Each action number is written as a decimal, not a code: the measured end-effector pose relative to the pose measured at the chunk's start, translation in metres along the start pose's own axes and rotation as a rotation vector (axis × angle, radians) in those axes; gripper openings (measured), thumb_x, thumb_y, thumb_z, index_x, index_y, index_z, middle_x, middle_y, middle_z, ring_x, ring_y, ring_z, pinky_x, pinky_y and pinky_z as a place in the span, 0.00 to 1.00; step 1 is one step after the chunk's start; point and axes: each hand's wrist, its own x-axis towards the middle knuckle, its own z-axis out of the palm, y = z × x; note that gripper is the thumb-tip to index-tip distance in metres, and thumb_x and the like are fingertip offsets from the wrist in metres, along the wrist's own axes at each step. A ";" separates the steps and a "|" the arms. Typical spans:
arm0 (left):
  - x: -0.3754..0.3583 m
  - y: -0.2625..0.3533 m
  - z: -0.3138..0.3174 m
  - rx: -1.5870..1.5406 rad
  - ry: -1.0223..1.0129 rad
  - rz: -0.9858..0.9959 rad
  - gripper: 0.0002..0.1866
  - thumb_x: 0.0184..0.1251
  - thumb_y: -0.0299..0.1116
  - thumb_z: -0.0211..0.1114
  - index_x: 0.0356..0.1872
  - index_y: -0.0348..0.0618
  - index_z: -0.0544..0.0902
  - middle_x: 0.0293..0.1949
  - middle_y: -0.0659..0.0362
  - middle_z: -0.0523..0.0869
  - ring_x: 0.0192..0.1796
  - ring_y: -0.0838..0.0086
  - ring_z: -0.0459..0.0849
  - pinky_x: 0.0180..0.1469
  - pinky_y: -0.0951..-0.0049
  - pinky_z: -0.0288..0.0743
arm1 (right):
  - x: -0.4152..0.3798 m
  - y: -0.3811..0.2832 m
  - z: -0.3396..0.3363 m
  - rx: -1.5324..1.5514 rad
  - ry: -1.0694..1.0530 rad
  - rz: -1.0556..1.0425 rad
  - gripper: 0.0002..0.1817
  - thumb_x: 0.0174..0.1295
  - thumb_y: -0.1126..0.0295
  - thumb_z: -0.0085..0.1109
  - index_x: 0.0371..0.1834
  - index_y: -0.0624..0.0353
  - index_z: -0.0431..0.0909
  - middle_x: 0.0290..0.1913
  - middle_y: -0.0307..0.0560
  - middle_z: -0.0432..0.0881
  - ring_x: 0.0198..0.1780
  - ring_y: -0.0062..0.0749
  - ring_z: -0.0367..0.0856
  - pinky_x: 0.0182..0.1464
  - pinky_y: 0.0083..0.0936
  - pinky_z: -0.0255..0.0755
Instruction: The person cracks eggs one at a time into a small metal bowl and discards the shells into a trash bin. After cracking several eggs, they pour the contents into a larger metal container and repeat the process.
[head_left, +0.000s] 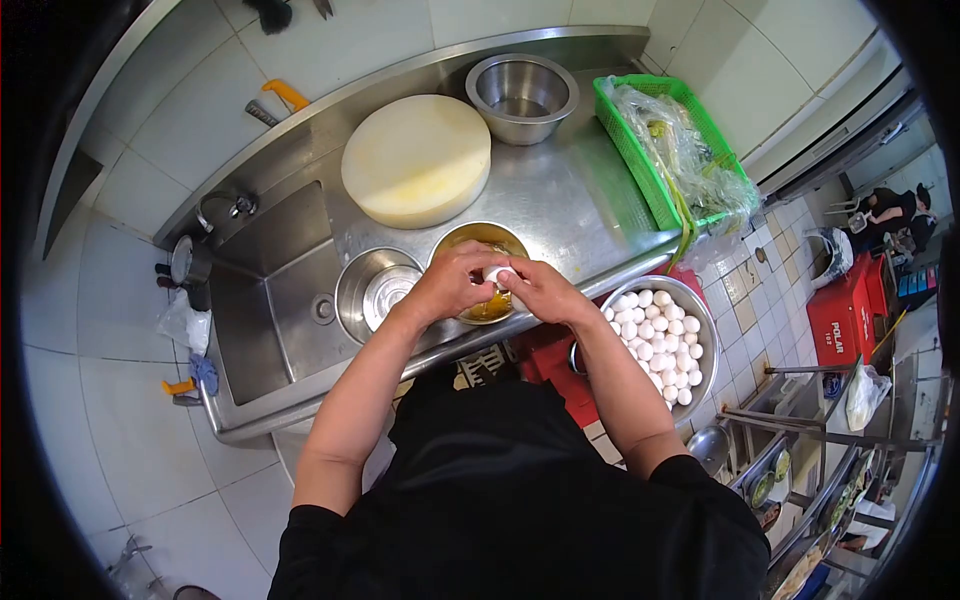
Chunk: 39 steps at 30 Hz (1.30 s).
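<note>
So both hands are busy with one egg (pixel 497 272), held right over a metal bowl (pixel 512 239) at the front edge of the counter (pixel 560 195). The left hand (pixel 462 278) has its fingers curled in around one side of it, and the right hand (pixel 545 288) meets it from the other side, fingers bent and thumb up close. Hardly any gap in either grip, the egg's basically pinched between them (can't really tell if the shell is cracked, the fingers cover too much). Under the hands there's yellowish raw egg (pixel 491 307) in the bowl.

Just left of that, a second metal bowl (pixel 350 290) sits by the sink (pixel 262 300), which has a faucet (pixel 222 206) at its back corner. A thick round cutting board (pixel 415 160) lies behind the two bowls, with a deeper steel bowl (pixel 523 131) beside it, and over on the right is a green basket (pixel 634 152) stuffed with clear plastic and some green stalks. Down by the right forearm, off the counter, a big metal basin (pixel 711 335) is piled with white eggs (pixel 655 345), next to something red (pixel 560 372) underneath.
</note>
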 end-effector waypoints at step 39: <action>0.000 -0.042 0.005 -1.519 0.494 -0.660 0.10 0.62 0.29 0.58 0.42 0.35 0.78 0.42 0.51 0.82 0.46 0.65 0.82 0.55 0.65 0.81 | -0.046 0.065 -0.016 0.264 0.497 0.355 0.20 0.70 0.67 0.51 0.63 0.60 0.68 0.50 0.52 0.78 0.45 0.40 0.84 0.46 0.32 0.79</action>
